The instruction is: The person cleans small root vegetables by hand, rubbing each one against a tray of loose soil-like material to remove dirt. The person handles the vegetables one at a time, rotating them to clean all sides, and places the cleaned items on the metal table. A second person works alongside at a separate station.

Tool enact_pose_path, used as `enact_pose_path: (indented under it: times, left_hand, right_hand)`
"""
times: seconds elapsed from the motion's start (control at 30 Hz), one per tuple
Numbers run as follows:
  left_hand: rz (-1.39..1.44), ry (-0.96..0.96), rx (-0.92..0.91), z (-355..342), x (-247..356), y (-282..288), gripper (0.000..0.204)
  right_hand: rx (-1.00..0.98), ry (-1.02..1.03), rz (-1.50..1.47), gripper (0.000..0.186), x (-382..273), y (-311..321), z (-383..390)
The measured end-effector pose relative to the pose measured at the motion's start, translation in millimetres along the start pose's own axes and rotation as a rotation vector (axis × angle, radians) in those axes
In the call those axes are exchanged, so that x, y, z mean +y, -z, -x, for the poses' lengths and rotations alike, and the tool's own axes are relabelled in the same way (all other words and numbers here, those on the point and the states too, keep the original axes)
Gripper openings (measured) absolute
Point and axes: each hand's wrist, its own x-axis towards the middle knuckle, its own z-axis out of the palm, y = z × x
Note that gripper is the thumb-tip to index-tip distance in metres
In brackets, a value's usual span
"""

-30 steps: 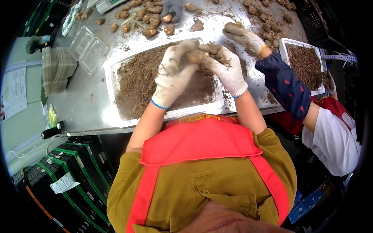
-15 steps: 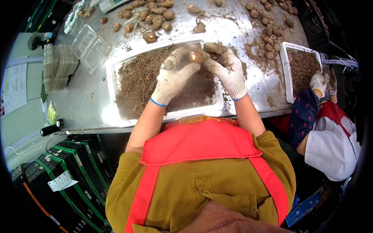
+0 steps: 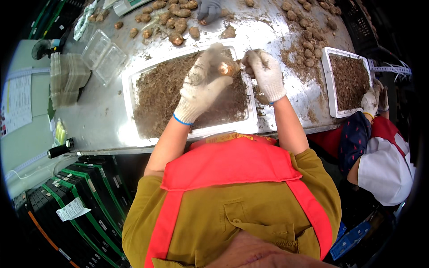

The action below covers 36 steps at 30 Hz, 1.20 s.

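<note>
Over the white tray (image 3: 252,109), cleaning looks underway

The left hand (image 3: 199,82) grips a tuber (image 3: 228,69); beside it the right hand (image 3: 267,73) curls narrow, contents I can't make out. Further cleaning would need that left grip steady. Beyond, more tubers (image 3: 180,26) lie on the surface (image 3: 96,127).

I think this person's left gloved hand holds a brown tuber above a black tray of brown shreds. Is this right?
Not quite: the head view shows that the tray is white. The left gloved hand does hold a brown tuber above its brown shreds.
</note>
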Motion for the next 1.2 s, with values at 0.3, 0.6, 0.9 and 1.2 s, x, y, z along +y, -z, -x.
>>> enact_pose_path:
  times: [0.3,0.6,0.9,1.2]
  left_hand:
    - [-0.068,-0.015,-0.037,-1,-4,-5,0.087]
    - [0.026,0.124,-0.009,-2,-2,5,0.04]
    - [-0.674,-0.178,0.03,-11,-11,23,0.017]
    - [0.414,0.215,0.268,-25,-37,27,0.029]
  right_hand:
    - [0.046,0.551,0.182,0.017,-14,-15,8]
    - [-0.272,0.27,0.015,0.022,-18,-11,17]
    - [-0.35,0.175,0.077,0.029,-32,-13,20]
    - [-0.314,-0.281,-0.728,0.033,-4,-14,20]
